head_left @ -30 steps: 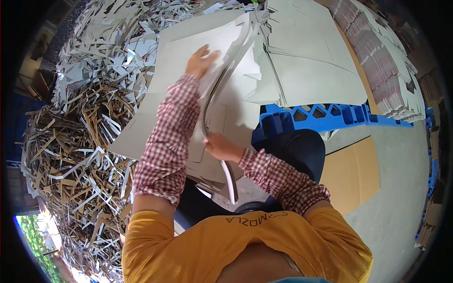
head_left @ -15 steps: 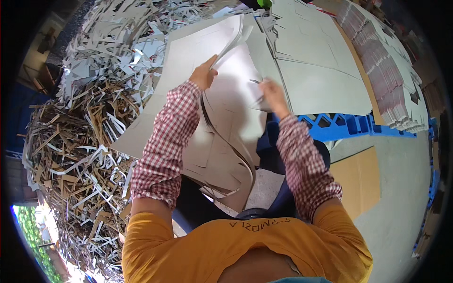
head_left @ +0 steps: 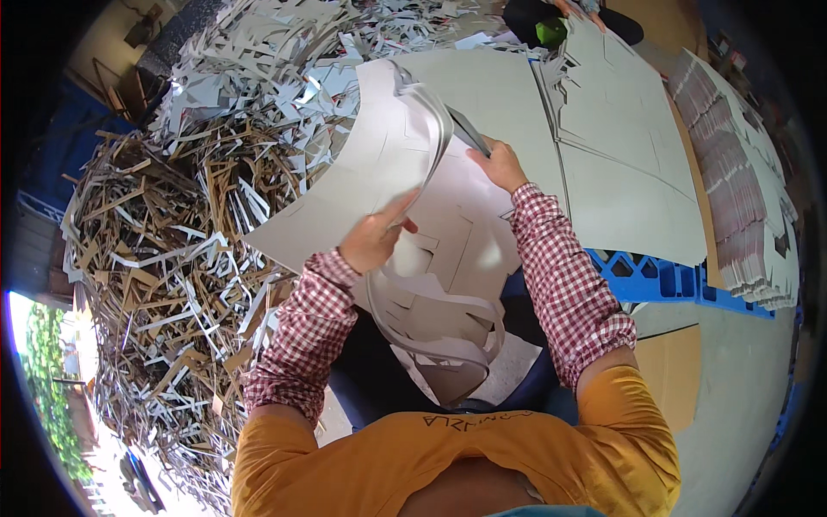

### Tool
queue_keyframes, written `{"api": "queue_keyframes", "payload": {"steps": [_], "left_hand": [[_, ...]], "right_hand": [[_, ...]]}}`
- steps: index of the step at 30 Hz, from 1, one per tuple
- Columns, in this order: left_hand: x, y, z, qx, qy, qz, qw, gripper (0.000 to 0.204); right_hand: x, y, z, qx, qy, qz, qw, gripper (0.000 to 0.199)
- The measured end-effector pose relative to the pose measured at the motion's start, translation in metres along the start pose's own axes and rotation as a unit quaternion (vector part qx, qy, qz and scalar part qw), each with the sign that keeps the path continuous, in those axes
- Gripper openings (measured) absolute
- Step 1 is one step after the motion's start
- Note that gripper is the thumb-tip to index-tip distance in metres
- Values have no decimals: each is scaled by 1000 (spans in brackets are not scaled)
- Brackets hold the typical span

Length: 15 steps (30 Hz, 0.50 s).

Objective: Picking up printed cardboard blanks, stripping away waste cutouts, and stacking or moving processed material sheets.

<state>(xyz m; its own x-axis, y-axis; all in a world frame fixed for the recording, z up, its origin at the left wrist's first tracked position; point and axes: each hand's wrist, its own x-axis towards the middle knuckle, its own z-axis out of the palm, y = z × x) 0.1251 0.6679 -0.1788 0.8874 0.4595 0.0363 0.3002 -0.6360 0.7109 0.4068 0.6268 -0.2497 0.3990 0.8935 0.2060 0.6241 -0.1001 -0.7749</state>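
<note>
1. From my distant seat, I see the two hands working well apart from each other, over the same white sheets [head_left: 388, 138].
2. The left hand [head_left: 372, 244] is closed at the bent edge of these sheets, its fingers along the edge and its thumb nearer to the body.
3. The right hand [head_left: 502, 165] pinches a grey flat piece [head_left: 469, 132]; I cannot tell if it is a part of the sheets or separate.
4. The white sheets are in front of the person, and their upper layers curl upward between both hands.
5. Below the left hand, curved strips [head_left: 431, 347] bend down near the person's legs.
6. On the left there is a big heap of scraps [head_left: 172, 250], white and brown.
7. On the right, flat pale boards [head_left: 633, 202] lie above a blue pallet [head_left: 646, 277], and beside them stands a tall stack of cut boards [head_left: 732, 181].
8. At the top edge I notice another person's hand [head_left: 598, 21].
</note>
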Motion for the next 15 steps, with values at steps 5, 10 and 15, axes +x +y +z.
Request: {"api": "queue_keyframes", "payload": {"steps": [5,10,15], "left_hand": [[-91,-132,-108,-295,259,-198,898,25],[-77,-154,-82,-40,354,-180,917,54],[-31,-65,-103,17,501,35,864,54]], "right_hand": [[-36,7,-2,-38,43,-76,995,41],[-59,-15,45,-75,58,-204,974,41],[-78,-24,78,-273,7,-262,925,45]]}}
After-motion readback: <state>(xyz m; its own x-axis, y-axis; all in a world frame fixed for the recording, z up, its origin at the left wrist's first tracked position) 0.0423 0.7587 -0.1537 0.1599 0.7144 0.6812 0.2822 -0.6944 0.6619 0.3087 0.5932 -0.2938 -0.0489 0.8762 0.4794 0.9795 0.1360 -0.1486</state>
